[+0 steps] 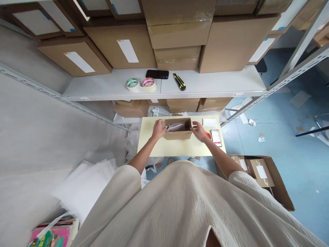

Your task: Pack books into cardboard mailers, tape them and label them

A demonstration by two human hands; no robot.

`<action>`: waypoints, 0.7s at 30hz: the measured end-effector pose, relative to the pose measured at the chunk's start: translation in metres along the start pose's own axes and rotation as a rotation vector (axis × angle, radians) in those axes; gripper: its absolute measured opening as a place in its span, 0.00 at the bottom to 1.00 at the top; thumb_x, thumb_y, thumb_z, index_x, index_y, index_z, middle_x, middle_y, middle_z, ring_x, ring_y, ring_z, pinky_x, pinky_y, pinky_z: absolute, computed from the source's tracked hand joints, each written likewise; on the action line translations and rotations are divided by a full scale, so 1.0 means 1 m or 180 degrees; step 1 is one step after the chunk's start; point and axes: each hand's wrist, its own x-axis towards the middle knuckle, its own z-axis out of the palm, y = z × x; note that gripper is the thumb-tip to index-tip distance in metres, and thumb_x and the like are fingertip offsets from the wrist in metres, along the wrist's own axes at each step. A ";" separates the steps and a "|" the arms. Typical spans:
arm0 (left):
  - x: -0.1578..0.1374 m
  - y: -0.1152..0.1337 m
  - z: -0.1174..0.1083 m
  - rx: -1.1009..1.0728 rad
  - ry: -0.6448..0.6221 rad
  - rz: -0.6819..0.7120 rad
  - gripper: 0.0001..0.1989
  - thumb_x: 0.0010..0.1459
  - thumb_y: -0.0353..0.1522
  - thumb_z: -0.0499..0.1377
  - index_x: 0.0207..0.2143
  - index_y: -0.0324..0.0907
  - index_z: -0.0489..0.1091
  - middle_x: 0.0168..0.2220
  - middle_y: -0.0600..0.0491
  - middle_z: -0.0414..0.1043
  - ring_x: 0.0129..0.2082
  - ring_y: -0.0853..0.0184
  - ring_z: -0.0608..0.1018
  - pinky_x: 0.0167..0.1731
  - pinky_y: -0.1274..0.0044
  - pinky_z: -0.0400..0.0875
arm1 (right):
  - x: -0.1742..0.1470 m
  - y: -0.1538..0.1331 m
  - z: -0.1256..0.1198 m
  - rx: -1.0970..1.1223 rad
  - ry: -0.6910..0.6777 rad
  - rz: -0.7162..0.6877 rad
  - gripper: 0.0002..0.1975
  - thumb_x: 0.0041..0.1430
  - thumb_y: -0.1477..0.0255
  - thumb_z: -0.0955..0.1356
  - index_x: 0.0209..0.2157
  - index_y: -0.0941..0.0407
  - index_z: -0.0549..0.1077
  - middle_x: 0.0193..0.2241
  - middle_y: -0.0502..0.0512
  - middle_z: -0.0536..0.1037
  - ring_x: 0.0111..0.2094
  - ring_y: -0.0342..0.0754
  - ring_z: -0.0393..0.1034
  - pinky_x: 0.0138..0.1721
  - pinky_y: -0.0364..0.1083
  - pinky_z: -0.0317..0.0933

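An open cardboard box (178,135) stands on the pale yellow table (151,147) in front of me. Inside it lies something in whitish wrapping (176,127); its kind does not show. My left hand (159,129) grips the box's left end, thumb toward the rim. On the opposite end, my right hand (197,130) holds the right wall with its fingers at the upper edge. Beside my right wrist sits a red and blue tape roll (208,135), partly hidden by the arm. A phone with a lit screen (216,137) and a white paper (209,122) are farther right.
On the shelf (102,84) above the table are two tape rolls (149,84), a black phone (157,74) and a yellow-black utility knife (179,82). Stacked cartons (177,36) fill its back. A large open carton (279,185) stands on the floor at right, white foam sheets (84,185) at left.
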 end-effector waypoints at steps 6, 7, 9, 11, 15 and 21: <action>-0.037 -0.025 0.024 -0.0836 0.0181 -0.0469 0.18 0.67 0.33 0.66 0.58 0.44 0.73 0.55 0.44 0.81 0.49 0.61 0.85 0.54 0.68 0.81 | -0.005 -0.007 0.000 -0.0075 0.0010 0.0073 0.29 0.66 0.55 0.72 0.65 0.49 0.75 0.57 0.63 0.83 0.50 0.58 0.83 0.54 0.59 0.80; -0.041 -0.025 0.028 -0.0900 0.0158 -0.0447 0.16 0.68 0.33 0.65 0.57 0.45 0.74 0.53 0.45 0.82 0.49 0.62 0.85 0.54 0.69 0.81 | -0.006 -0.010 0.001 -0.0092 -0.0027 0.0088 0.28 0.67 0.55 0.72 0.64 0.49 0.76 0.56 0.63 0.84 0.50 0.58 0.83 0.54 0.59 0.80; -0.045 -0.024 0.034 -0.0963 0.0106 -0.0374 0.13 0.70 0.31 0.61 0.55 0.45 0.76 0.53 0.45 0.84 0.52 0.61 0.86 0.56 0.69 0.81 | -0.008 -0.017 0.004 -0.0145 -0.0107 0.0087 0.25 0.68 0.57 0.71 0.64 0.49 0.76 0.56 0.62 0.85 0.51 0.58 0.83 0.55 0.59 0.80; -0.047 -0.022 0.038 -0.0983 -0.0023 -0.0265 0.15 0.72 0.29 0.57 0.56 0.44 0.77 0.56 0.44 0.85 0.56 0.61 0.86 0.60 0.68 0.79 | -0.010 -0.023 0.008 -0.0201 -0.0234 0.0051 0.23 0.71 0.59 0.69 0.63 0.49 0.77 0.56 0.61 0.85 0.53 0.57 0.83 0.57 0.58 0.79; -0.047 -0.022 0.042 -0.0788 -0.0377 -0.0155 0.21 0.75 0.28 0.50 0.60 0.44 0.78 0.60 0.45 0.86 0.60 0.59 0.85 0.65 0.66 0.77 | -0.015 -0.030 0.013 -0.0380 -0.0518 0.0053 0.19 0.74 0.58 0.69 0.61 0.47 0.78 0.56 0.60 0.87 0.58 0.59 0.82 0.61 0.58 0.77; -0.041 -0.021 0.043 -0.0271 -0.0388 -0.0171 0.21 0.77 0.31 0.51 0.65 0.48 0.76 0.59 0.46 0.86 0.58 0.54 0.85 0.62 0.63 0.78 | -0.011 -0.023 0.013 -0.0822 -0.0416 0.0125 0.19 0.75 0.56 0.69 0.60 0.49 0.75 0.54 0.62 0.85 0.54 0.60 0.82 0.56 0.58 0.77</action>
